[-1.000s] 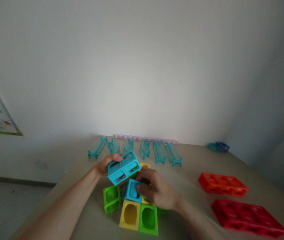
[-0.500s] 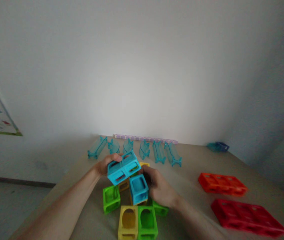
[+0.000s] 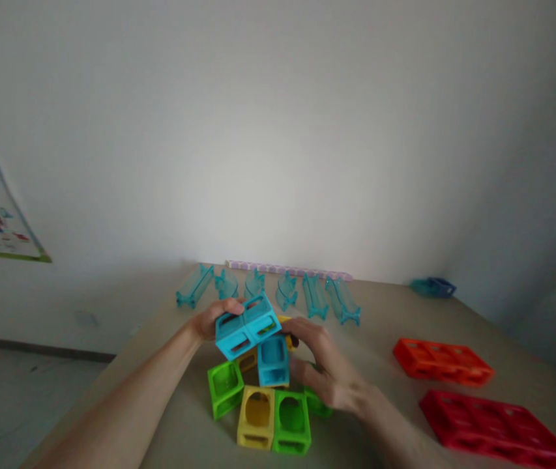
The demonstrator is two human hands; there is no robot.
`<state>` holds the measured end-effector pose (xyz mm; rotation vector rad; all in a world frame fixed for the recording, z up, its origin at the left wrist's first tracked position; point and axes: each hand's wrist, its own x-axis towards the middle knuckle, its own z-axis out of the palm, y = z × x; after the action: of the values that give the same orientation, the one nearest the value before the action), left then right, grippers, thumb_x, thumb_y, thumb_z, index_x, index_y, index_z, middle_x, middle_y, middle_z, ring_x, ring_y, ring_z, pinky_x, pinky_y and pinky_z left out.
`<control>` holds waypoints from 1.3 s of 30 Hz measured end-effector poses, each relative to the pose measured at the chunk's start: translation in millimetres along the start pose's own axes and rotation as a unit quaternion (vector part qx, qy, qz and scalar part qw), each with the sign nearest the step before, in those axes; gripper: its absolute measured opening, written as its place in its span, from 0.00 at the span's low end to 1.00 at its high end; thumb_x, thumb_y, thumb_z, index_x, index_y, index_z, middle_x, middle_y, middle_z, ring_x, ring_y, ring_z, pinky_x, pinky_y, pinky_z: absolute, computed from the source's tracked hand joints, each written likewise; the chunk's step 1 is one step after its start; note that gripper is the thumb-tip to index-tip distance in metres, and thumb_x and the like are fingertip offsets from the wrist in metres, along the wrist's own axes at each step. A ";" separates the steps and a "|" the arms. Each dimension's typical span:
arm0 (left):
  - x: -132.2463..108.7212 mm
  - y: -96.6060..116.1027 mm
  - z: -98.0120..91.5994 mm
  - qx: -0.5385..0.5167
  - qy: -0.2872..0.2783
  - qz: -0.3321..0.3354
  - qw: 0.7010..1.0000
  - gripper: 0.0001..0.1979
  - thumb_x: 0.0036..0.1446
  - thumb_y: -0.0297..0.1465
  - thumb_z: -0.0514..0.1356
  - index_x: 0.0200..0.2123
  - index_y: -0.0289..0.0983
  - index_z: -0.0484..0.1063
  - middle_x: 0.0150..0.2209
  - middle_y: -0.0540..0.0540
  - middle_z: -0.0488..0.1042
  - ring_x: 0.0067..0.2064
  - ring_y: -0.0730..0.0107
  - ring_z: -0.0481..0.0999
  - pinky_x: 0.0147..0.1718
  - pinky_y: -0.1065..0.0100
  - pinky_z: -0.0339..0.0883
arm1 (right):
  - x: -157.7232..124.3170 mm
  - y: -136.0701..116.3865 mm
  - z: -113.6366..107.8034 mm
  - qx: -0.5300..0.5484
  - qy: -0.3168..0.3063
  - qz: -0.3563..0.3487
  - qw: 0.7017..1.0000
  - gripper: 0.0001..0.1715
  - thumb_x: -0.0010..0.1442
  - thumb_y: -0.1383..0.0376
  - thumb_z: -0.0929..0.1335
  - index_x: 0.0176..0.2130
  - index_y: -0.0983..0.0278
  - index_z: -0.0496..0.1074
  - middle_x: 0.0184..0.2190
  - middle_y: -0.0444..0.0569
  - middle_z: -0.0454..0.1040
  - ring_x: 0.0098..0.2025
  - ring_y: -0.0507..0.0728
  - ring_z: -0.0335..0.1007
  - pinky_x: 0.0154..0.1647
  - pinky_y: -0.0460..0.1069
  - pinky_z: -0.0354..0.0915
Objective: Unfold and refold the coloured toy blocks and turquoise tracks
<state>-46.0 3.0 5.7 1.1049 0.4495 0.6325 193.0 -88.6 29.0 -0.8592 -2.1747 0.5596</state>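
My left hand [image 3: 219,318] grips a light-blue block [image 3: 248,327] made of two joined hollow cubes, tilted above the pile. Close by on the right, my right hand [image 3: 324,365] has its thumb and fingers apart beside a single blue cube block [image 3: 273,361]. Its fingertips reach behind that block, near yellow pieces that are partly hidden. In front stand a yellow cube block [image 3: 257,417] and a green cube block [image 3: 292,422], side by side. Another green cube block [image 3: 225,387] sits at the left, and a further green block [image 3: 317,402] is half covered by my right hand.
Several clear teal track pieces [image 3: 315,296] lie in a row at the back, before a purple patterned strip [image 3: 287,270] along the wall. To the right are an orange block [image 3: 442,361] and a red block [image 3: 495,426]. A dark-blue piece [image 3: 440,287] lies at the far right corner.
My right hand's thumb and fingers have spread away from the single blue block, which now sits lower behind the yellow and green blocks. My left hand still holds the double blue block.
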 end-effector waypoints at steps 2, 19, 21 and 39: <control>0.3 -1.0 -1.5 -0.004 0.025 0.003 1.000 0.19 0.40 0.36 0.60 0.36 0.29 0.75 0.22 0.44 0.75 0.21 0.70 0.71 0.21 0.72 0.65 | 0.4 -2.1 1.4 -0.027 -0.033 -0.001 0.999 0.21 0.50 0.63 0.69 0.45 0.64 0.68 0.37 0.50 0.70 0.37 0.57 0.64 0.38 0.51 0.61; -0.1 -1.3 -2.5 -0.003 -0.040 -0.009 0.999 0.23 0.43 0.38 0.59 0.41 0.29 0.74 0.21 0.43 0.75 0.16 0.68 0.69 0.13 0.71 0.61 | 4.4 -1.3 13.3 -0.048 -0.018 0.098 0.994 0.20 0.51 0.57 0.73 0.40 0.64 0.67 0.31 0.46 0.70 0.29 0.53 0.63 0.28 0.47 0.57; 0.6 -1.9 -4.4 -0.005 -0.042 -0.005 0.999 0.23 0.44 0.38 0.59 0.41 0.29 0.74 0.21 0.43 0.75 0.17 0.68 0.69 0.14 0.71 0.61 | 4.6 -0.5 12.4 -0.066 -0.012 0.072 0.995 0.20 0.52 0.56 0.72 0.40 0.64 0.67 0.33 0.47 0.70 0.32 0.55 0.64 0.31 0.48 0.59; 1.1 -2.5 -13.5 -0.007 -0.009 -0.032 0.999 0.24 0.42 0.45 0.59 0.35 0.30 0.74 0.22 0.41 0.75 0.19 0.66 0.71 0.14 0.70 0.62 | 4.7 12.6 15.1 0.137 0.069 0.107 0.982 0.15 0.55 0.64 0.70 0.40 0.63 0.63 0.37 0.48 0.72 0.37 0.55 0.71 0.39 0.50 0.69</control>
<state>-52.9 12.1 -1.9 1.0778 0.4614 0.5681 184.3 -78.5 13.8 -0.9536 -1.8382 0.8576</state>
